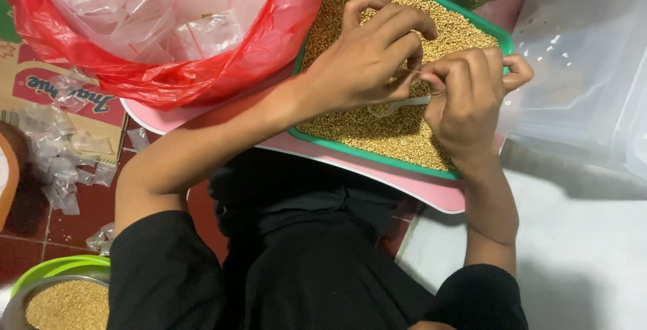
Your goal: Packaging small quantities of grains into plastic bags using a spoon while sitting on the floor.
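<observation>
R hand pinches a small clear plastic spoon; L hand fingers closed on a tiny clear bag, barely visible, at the spoon. Both hover over yellow-brown seeds in a green tray on a pink board. Red bag of clear pouches to the left.

Spoon bowl half-buried in seeds
</observation>
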